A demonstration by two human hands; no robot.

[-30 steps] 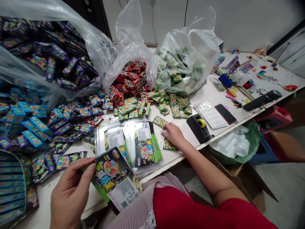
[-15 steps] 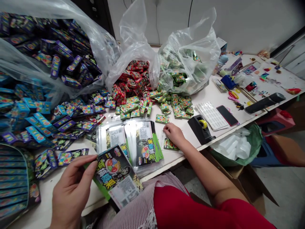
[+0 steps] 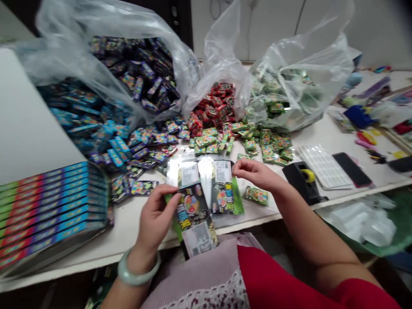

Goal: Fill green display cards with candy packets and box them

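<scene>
White desk (image 3: 317,137) is pretty crowded: black tape dispenser with a yellow roll (image 3: 301,180) near the front edge, white gridded sheet (image 3: 325,167) just right of it, black smartphone (image 3: 352,169) past that, loose green candy packets (image 3: 273,150) behind it.

a white wall (image 3: 380,30) and dark door frame (image 3: 180,21) stand behind the white worktable (image 3: 135,236).

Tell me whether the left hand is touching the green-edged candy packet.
Touching: the head view shows the left hand gripping the left edge of the green-edged candy packet.
</scene>
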